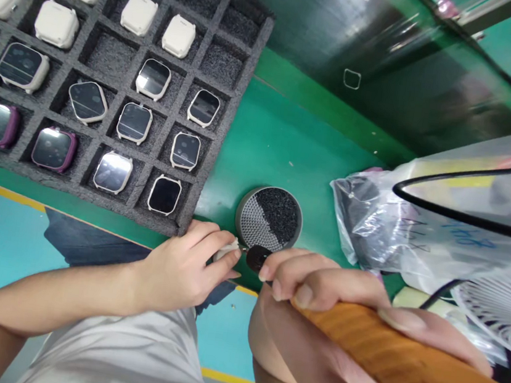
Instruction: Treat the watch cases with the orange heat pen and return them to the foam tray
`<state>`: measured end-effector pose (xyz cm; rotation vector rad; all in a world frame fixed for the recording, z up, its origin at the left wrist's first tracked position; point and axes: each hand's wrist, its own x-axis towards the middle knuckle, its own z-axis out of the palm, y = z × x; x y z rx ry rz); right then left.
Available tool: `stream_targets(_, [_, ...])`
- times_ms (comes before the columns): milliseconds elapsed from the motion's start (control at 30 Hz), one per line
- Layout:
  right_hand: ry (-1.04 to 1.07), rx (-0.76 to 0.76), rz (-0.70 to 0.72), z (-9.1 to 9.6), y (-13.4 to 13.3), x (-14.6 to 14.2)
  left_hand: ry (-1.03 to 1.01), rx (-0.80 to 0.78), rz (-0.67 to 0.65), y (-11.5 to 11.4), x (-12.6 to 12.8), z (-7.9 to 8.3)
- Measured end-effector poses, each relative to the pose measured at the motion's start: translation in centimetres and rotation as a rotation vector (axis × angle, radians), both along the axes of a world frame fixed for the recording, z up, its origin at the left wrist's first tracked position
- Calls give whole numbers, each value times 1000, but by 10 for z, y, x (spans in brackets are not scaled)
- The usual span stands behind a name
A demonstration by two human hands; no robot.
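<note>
My left hand [195,262] is closed around a small white watch case [226,249], mostly hidden by my fingers, at the near corner of the foam tray. My right hand [341,289] grips an orange electric screwdriver [380,350], its black nose [257,257] pointing left. The thin bit reaches the watch case or stops just short of it; I cannot tell which. Just beyond both hands stands a round screw holder [258,223], its perforated top partly covered with tiny black pieces that look like screws.
A dark foam tray [226,144] at the left holds white, cream and purple watches in its compartments. Plastic bags [482,201] lie at the right, with a black cable [461,217] across them. A white fan grille [502,302] is near them. Dark glossy sheeting [314,18] covers the back.
</note>
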<state>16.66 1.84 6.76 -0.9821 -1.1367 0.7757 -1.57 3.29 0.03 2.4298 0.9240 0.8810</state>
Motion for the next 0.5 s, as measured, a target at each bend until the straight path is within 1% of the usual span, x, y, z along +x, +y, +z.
stream_targets(133, [-9, -19, -37, 0, 0, 0, -6, 6, -9, 0, 0, -1])
stream_targets(300, [-8, 6, -5, 2, 5, -2, -2, 10, 4, 0, 0, 0])
stream_targets(500, [23, 21, -15, 6, 16, -12, -9, 5, 5, 0, 0, 1])
